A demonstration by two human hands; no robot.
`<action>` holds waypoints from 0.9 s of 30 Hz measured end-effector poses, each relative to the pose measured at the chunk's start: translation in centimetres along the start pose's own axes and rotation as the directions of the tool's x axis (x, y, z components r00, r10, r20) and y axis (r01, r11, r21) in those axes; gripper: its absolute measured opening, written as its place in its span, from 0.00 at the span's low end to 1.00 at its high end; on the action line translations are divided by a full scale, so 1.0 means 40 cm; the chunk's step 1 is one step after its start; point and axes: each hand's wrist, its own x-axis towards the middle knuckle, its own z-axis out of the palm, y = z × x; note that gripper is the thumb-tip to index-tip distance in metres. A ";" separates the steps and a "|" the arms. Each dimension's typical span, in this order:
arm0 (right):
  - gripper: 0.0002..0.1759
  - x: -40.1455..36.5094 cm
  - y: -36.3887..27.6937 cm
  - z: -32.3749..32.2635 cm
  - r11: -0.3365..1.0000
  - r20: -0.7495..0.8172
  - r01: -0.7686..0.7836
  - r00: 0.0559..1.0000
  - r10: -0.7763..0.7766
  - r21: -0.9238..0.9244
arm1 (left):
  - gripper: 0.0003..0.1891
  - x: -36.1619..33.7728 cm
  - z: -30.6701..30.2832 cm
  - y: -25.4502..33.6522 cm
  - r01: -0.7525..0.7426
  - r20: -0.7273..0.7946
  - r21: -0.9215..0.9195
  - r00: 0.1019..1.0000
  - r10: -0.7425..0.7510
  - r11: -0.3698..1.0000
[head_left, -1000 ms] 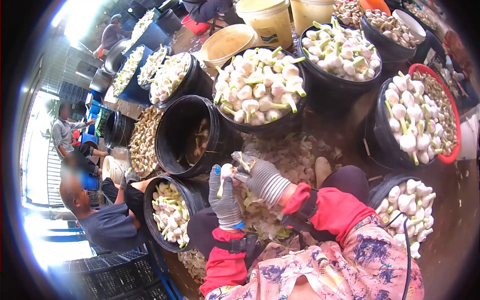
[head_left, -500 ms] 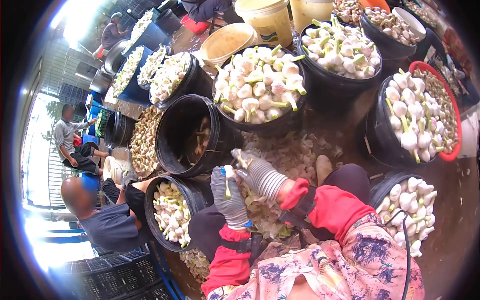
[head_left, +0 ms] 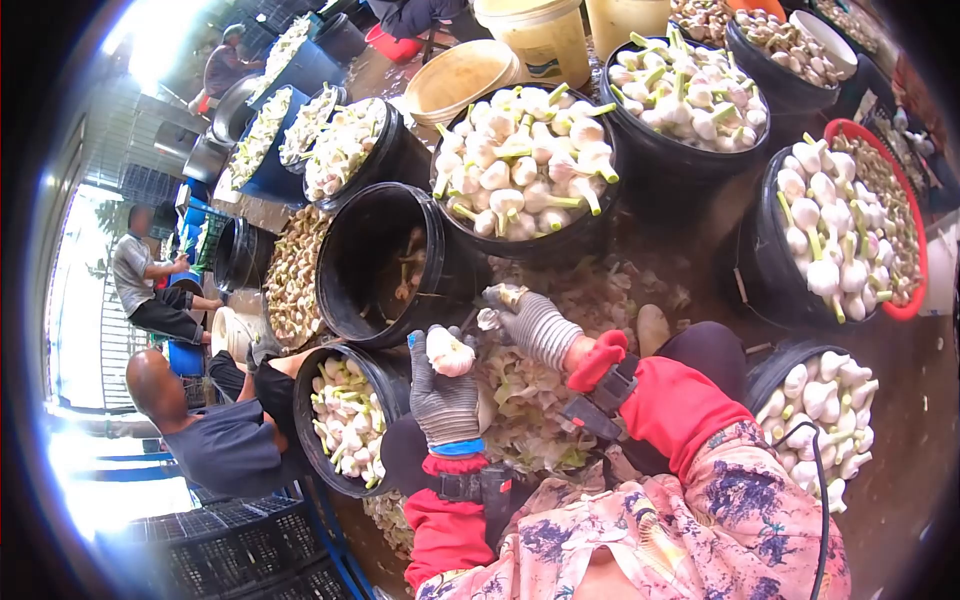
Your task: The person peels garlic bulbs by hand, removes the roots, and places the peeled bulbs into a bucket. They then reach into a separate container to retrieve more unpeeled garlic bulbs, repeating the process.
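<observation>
My left hand [head_left: 443, 395], in a grey glove with a blue cuff edge, holds a white garlic bulb [head_left: 449, 352] in its fingers. The bulb's round side faces up. To its right, apart from the bulb, my right hand [head_left: 538, 328] is closed in a striped grey glove. Small pale and tan bits show at its fingertips; what they are I cannot make out. Under both hands lies a heap of loose garlic peels [head_left: 535, 405]. The black bucket [head_left: 335, 275] beyond my left hand is tipped toward me, with a few bulbs inside.
Black buckets full of trimmed garlic stand ahead [head_left: 525, 165], at the right [head_left: 820, 230], near my right knee [head_left: 825, 410] and left of my hand [head_left: 345, 420]. A red basin [head_left: 918, 250] is at far right. A co-worker [head_left: 215, 430] sits at the left beside untrimmed garlic [head_left: 293, 280].
My left hand has turned and opened outward, so the bulb's round side shows instead of its stem. My right hand has moved slightly right, away from the left.
</observation>
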 end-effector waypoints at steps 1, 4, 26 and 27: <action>0.19 -0.003 0.011 0.004 0.998 0.029 0.016 0.999 -0.018 0.057 | 0.16 0.000 0.002 0.006 0.024 -0.030 -0.037 0.999 -0.025 0.999; 0.20 -0.049 -0.055 0.019 0.945 0.133 0.274 0.959 -0.252 -0.182 | 0.14 0.008 -0.015 0.007 0.074 -0.031 -0.094 0.997 -0.077 0.993; 0.17 -0.054 -0.252 -0.178 0.838 -0.239 0.193 0.968 -0.077 0.510 | 0.14 0.174 0.096 -0.041 0.262 0.070 0.167 0.959 -0.276 0.951; 0.16 -0.062 -0.268 -0.182 0.826 -0.264 0.197 0.963 -0.061 0.527 | 0.15 0.231 0.095 -0.048 0.251 0.242 0.214 0.923 -0.301 0.944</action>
